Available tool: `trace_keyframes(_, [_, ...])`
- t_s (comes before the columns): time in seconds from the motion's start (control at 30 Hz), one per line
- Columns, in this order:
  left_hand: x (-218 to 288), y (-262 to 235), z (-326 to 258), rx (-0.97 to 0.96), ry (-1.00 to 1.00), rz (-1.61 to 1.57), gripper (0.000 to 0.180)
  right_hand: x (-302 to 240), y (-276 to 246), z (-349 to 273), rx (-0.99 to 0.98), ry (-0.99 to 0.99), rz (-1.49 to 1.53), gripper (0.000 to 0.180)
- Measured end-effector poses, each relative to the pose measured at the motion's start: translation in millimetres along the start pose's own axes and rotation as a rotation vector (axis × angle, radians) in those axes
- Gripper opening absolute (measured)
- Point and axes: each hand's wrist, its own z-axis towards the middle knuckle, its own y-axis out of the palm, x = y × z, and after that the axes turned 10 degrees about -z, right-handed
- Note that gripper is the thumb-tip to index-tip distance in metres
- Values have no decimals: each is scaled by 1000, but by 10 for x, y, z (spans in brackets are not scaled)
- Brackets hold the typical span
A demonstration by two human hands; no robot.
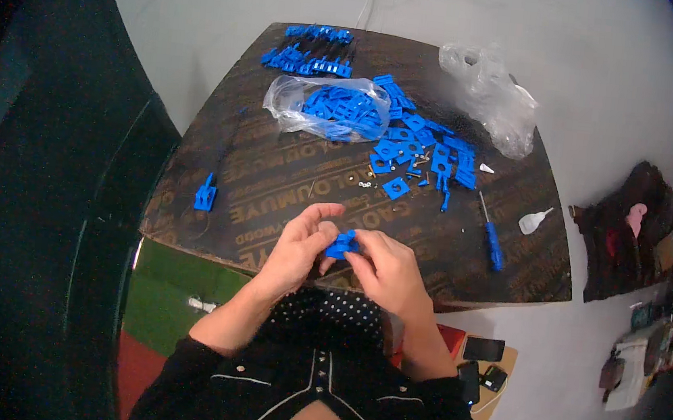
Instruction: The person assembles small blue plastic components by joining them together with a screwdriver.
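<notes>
Over the table's near edge, both of my hands meet at a small blue plastic part (340, 246). My left hand (301, 243) pinches its left side, with the index finger stretched out above it. My right hand (386, 270) grips the right side between thumb and fingers, hiding some of it. Farther off lies a loose pile of blue plastic pieces (401, 153), some square with a round hole, with small screws and bits among them. A similar blue piece with an upright prong (205, 196) stands alone at the left.
A clear plastic bag of blue parts (282, 101) lies mid-table, with rows of blue pieces (306, 61) behind it. A crumpled clear bag (492, 103) sits far right. Toward the right edge are a blue-handled screwdriver (493, 245) and a small white nozzle bottle (531, 221).
</notes>
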Motion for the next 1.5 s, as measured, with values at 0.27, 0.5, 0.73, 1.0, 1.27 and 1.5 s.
trace_keyframes(0.27, [-64, 182, 129, -86, -48, 91, 34, 116, -144, -121, 85, -9, -46, 26])
trace_keyframes(0.5, [-64, 263, 239, -87, -57, 111, 31, 217, -157, -130, 93, 182, 131, 31])
trace_keyframes(0.73, [-35, 284, 300, -84, -36, 168, 21, 271, -103, -138, 128, 378, 312, 33])
trace_keyframes(1.0, [-52, 241, 226, -52, 25, 216, 16, 328, 41, -166, 107, 363, 355, 34])
trace_keyframes(1.27, [-45, 177, 100, -41, 111, 293, 16, 278, 92, -168, 56, 405, 491, 36])
trace_keyframes(1.5, [-27, 207, 108, -16, 93, 366, 20, 248, 53, -152, 59, 472, 683, 37])
